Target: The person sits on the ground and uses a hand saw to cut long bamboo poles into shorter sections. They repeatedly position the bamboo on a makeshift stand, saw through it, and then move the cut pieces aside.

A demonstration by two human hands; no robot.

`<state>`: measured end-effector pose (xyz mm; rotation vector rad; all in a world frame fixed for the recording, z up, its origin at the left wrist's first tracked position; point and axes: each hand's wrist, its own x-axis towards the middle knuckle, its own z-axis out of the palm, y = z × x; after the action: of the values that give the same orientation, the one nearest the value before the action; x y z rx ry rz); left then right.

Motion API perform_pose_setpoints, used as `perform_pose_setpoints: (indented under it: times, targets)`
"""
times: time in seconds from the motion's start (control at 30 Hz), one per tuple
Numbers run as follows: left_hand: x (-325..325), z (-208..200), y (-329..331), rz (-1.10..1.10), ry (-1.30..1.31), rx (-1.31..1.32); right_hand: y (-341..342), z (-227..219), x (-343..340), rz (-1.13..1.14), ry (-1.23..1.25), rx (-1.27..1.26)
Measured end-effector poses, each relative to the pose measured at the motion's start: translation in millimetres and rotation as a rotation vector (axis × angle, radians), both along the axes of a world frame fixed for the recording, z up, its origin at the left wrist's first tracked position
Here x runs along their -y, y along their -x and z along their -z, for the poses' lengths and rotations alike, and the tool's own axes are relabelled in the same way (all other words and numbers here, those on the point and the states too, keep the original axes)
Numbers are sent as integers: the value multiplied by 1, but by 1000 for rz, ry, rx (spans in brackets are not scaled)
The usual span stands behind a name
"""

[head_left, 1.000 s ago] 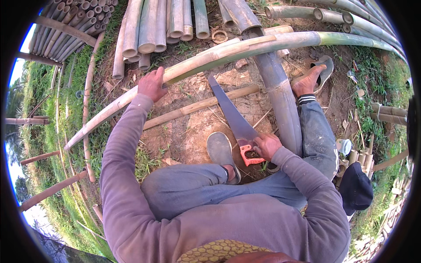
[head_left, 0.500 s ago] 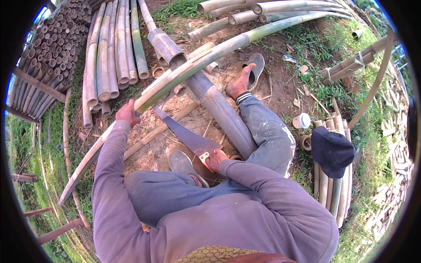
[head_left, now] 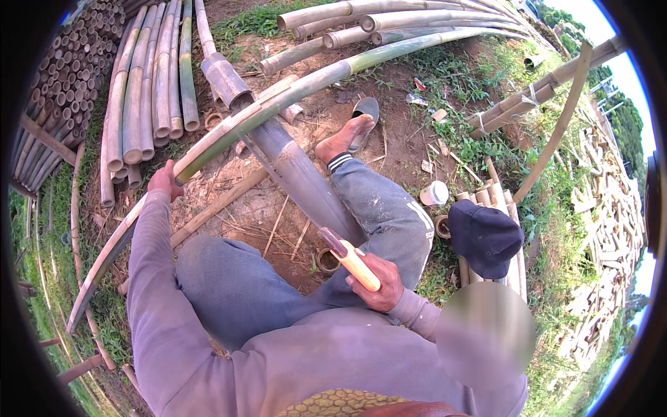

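Note:
My left hand is closed round the near end of a long green-and-tan bamboo pole, which curves away to the far right. From beside that hand, a pale bamboo length slopes to the lower left; whether it joins the pole I cannot tell. My right hand grips the light wooden handle of a handsaw above my bent leg. The blade appears nearly edge-on, its tip reaching close to the pole's underside; contact is unclear. A thick grey bamboo trunk passes beneath the pole.
Bamboo poles lie at the far left beside a stacked pile. More poles lie at the far side. To my right are a white cup, a dark cap on cut bamboo and a tied bamboo rail.
My right hand has turned the saw from flat to nearly edge-on and swung its blade over the grey trunk. My left hand keeps its hold. The whole view has shifted.

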<state>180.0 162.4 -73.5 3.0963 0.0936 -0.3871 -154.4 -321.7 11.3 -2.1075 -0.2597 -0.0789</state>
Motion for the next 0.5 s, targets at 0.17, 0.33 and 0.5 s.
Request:
perform_pose_setpoints:
  times: [0.17,0.33,0.5]
  targets:
    - [1,3,-3,52,10,53,-14,28,11,346,-153,-148]
    - [7,-13,-2,-29,2,-89,-25,71,17,372,-290,5]
    - [-6,-2,-4,-19,23,-99,-33,66,22,299,-238,78]
